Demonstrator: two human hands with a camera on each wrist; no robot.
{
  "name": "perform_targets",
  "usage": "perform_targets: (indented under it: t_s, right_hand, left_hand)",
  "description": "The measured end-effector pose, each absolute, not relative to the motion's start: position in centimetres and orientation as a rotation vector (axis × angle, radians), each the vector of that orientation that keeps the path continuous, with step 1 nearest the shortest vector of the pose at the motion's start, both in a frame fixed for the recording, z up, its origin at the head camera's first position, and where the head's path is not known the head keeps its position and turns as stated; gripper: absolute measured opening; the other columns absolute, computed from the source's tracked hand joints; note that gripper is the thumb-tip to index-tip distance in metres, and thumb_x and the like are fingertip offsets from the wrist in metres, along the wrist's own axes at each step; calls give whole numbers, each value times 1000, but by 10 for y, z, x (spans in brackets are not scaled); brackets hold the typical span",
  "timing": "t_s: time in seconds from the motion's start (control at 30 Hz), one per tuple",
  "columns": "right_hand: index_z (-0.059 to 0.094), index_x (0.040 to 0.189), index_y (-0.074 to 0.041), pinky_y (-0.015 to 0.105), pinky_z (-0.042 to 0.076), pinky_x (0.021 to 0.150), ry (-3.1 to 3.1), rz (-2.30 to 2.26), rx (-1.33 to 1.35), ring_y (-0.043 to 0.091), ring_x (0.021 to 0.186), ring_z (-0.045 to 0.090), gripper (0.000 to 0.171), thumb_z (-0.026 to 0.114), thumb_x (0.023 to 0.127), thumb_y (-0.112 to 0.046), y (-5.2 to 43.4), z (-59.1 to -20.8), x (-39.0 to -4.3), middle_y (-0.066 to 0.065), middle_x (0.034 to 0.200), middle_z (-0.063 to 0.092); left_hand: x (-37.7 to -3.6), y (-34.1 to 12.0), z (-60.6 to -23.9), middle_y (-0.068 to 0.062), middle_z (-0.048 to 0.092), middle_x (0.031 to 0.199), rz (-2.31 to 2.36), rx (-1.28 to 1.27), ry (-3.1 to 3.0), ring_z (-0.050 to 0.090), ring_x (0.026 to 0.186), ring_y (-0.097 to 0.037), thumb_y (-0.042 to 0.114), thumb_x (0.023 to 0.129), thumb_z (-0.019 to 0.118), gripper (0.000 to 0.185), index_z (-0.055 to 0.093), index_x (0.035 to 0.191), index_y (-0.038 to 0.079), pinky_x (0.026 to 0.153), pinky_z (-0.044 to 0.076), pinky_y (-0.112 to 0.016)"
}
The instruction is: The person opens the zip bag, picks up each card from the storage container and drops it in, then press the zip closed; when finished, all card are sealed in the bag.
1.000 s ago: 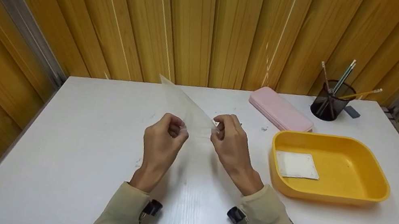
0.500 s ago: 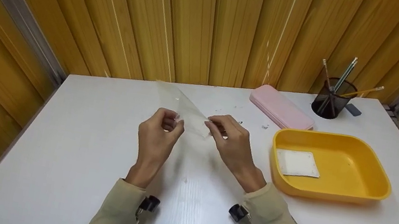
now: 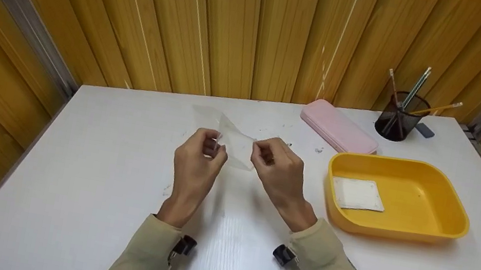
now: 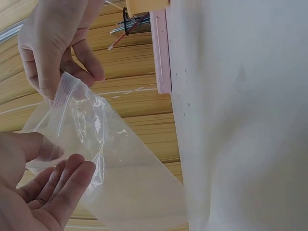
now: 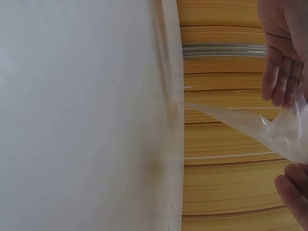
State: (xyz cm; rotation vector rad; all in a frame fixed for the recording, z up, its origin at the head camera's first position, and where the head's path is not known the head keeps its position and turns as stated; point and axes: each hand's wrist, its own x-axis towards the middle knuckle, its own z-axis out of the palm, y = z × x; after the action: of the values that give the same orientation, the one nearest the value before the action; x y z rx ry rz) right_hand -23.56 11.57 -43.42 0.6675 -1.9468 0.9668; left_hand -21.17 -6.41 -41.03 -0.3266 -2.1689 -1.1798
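While held above the glossy white tabletop (image 3: 87, 187), a thin, crinkly clear plastic zip bag (image 3: 232, 146) is pinched by L hand (image 3: 197, 159) & R hand (image 3: 281, 172), each grip closed on its mouth.

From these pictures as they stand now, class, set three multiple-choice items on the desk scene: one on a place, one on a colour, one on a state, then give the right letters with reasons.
1. Where does the white square packet lie?
A. in the yellow tray
B. on the pink case
C. in the pencil cup

2. What colour is the long case by the wall?
A. blue
B. pink
C. green

3. How is the clear plastic bag held?
A. flat on the table, untouched
B. by one hand only
C. pinched by both hands above the table

Answers:
A: the packet rests inside the tray.
B: the case is pink.
C: the left hand and right hand each pinch the bag.
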Motion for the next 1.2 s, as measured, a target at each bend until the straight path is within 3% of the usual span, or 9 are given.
perform_targets:
  t_s: [0.27, 0.5, 0.63, 0.87, 1.2]
  right_hand:
    - [66, 83, 0, 32, 60, 54, -1965, 874, 580, 17, 61, 66, 13, 76, 86, 9, 120, -428, -237, 9, 75, 67]
    - [74, 92, -1, 31, 62, 61, -2044, 1044, 607, 16, 68, 69, 4, 75, 94, 2, 126, -418, -239, 6, 83, 72]
    - [76, 99, -1, 28, 63, 64, -2120, 1142, 654, 16, 75, 72, 3, 74, 99, -3, 127, -415, -238, 5, 88, 75]
    - [75, 102, 1, 27, 62, 66, -2222, 1280, 691, 15, 71, 69, 6, 72, 101, -4, 129, -412, -231, 6, 86, 73]
    - [75, 103, 2, 28, 62, 66, -2263, 1317, 772, 16, 68, 69, 8, 73, 100, -5, 136, -409, -225, 7, 85, 72]
  left_hand:
    - [-210, -68, -397, -9, 69, 83, -1091, -315, -2269, 69, 71, -20, -14, 82, 75, 21, 72, 100, -4, 65, 60, -32]
    - [-210, -69, -387, -13, 74, 85, -1052, -338, -2247, 73, 73, -23, -6, 85, 79, 26, 72, 110, -5, 66, 64, -34]
    - [-211, -71, -386, -15, 75, 97, -1010, -368, -2182, 76, 82, -27, -5, 86, 81, 33, 72, 118, -4, 73, 65, -35]
    - [-215, -74, -383, -16, 72, 127, -926, -535, -2105, 68, 117, -34, -9, 89, 79, 39, 75, 127, 0, 98, 59, -42]
    - [-225, -74, -375, -14, 76, 122, -958, -639, -2168, 69, 120, -34, -11, 93, 74, 32, 76, 123, -1, 104, 56, -44]
